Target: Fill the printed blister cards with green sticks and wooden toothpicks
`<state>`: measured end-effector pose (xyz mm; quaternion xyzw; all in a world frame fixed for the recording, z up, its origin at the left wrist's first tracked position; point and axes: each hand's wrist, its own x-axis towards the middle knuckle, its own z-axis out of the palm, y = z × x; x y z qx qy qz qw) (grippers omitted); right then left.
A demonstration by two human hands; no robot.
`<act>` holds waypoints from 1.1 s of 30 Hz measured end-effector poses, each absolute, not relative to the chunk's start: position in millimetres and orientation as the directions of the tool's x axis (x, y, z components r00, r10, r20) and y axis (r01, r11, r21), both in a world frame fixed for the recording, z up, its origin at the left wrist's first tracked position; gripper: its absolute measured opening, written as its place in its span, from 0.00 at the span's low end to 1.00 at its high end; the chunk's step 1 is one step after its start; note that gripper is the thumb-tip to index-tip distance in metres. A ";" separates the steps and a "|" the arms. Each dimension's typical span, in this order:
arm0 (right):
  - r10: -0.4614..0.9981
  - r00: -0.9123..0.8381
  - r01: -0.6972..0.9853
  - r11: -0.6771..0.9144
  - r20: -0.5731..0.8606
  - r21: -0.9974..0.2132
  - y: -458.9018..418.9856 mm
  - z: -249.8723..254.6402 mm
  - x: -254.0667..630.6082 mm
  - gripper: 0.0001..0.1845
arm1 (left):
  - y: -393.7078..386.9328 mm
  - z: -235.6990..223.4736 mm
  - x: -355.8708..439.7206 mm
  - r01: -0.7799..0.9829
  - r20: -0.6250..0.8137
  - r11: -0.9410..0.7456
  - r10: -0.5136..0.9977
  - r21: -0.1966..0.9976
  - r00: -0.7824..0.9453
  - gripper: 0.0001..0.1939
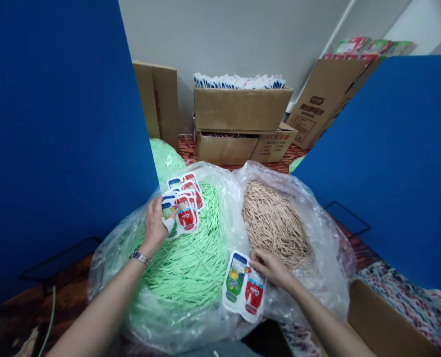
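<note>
- While the left hand [156,223] rests on a fanned stack of pouches [185,201] atop the green sticks [190,258], fingers closed on them.
- Right hand [270,267] pinches a printed pouch [242,287] beside the tan sticks [274,223].

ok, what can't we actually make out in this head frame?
- Left hand: fingertips hidden behind the stack of printed packets it holds.
- Print on the packet under the right hand: too small to read.
- Lower cardboard box: contents hidden by the box stacked on it.
- Green sticks and tan sticks: depth of each pile hidden by the plastic bags.
</note>
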<state>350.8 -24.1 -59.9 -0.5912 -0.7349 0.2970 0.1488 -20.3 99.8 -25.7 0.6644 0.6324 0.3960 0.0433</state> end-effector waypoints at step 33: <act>0.963 -0.260 0.823 0.182 -0.072 -0.538 -31.9 -73.6 359.2 0.14 | -39.6 -39.2 87.2 0.309 0.438 -0.731 0.634 0.608 0.637 0.12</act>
